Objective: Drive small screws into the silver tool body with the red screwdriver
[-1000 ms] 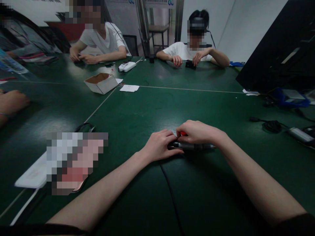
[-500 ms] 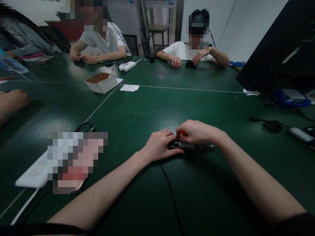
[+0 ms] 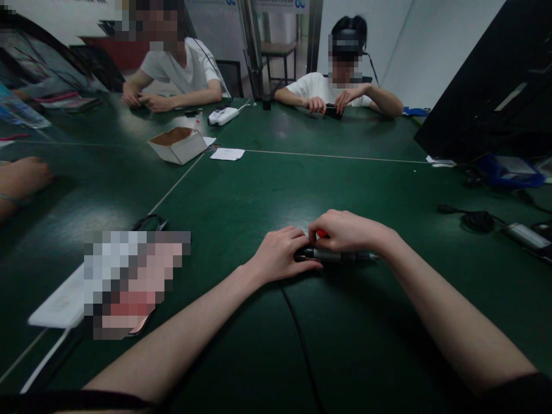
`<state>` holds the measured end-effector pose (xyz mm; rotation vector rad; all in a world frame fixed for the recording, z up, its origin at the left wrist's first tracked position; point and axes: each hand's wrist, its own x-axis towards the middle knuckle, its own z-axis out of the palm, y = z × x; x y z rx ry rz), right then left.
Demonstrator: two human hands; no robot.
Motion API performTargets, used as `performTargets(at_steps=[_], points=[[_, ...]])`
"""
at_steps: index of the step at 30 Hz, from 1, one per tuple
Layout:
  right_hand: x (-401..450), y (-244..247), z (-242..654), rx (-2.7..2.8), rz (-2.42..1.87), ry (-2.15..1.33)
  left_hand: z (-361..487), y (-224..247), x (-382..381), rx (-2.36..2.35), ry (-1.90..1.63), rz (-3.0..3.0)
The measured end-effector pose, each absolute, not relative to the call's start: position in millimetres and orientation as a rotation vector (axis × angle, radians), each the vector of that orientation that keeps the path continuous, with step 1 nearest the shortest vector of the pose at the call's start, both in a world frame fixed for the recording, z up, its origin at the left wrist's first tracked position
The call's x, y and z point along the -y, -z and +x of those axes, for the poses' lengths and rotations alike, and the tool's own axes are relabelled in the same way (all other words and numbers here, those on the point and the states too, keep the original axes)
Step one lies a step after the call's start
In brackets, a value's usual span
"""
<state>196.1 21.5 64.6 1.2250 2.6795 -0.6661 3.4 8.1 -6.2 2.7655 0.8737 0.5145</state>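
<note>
A dark grey, pen-shaped tool [image 3: 326, 256] with a narrow metal tip lies along the green table, pointing right. My left hand [image 3: 282, 253] is closed around its left end, thumb below and fingers above. My right hand [image 3: 338, 231] rests over the middle of the tool with curled fingers, touching the left fingertips. A small orange-red piece [image 3: 321, 234] shows between its fingers; most of it is hidden, so its kind does not show. From under my left hand a black cable [image 3: 299, 330] runs toward me; where it joins is hidden.
On the left lie a white power strip [image 3: 56, 299] and a phone-like pink item [image 3: 140, 325], partly blurred. An open cardboard box [image 3: 179, 150] and white paper [image 3: 227, 154] sit farther off. Black cable and adapter [image 3: 528, 237] lie right, near a large dark panel [image 3: 495, 86]. Co-workers sit around.
My hands and the tool keep the same place and grip. Across the table, a co-worker's hand has shifted right, up to the small dark object there.
</note>
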Motion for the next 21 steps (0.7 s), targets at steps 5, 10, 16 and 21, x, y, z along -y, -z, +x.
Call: performTargets(at_steps=[5,10,16,21], points=[[-23.7,-64.2,199.2,-2.638,1.325,0.615,3.3,7.0,-9.2,-0.869,-0.516,2.781],[-27.9,-58.4,200.2,-2.555,1.442,0.495,3.5,7.3,-9.6,-0.872,-0.523,2.784],[-31.4,-50.1,199.4,-2.449,1.47,0.439,3.9,7.6,-9.9,-0.842,-0.509,2.777],[-34.1,-45.8,202.4,-2.408,1.503,0.451,2.4,7.0,-9.6,-0.804,-0.528,2.756]])
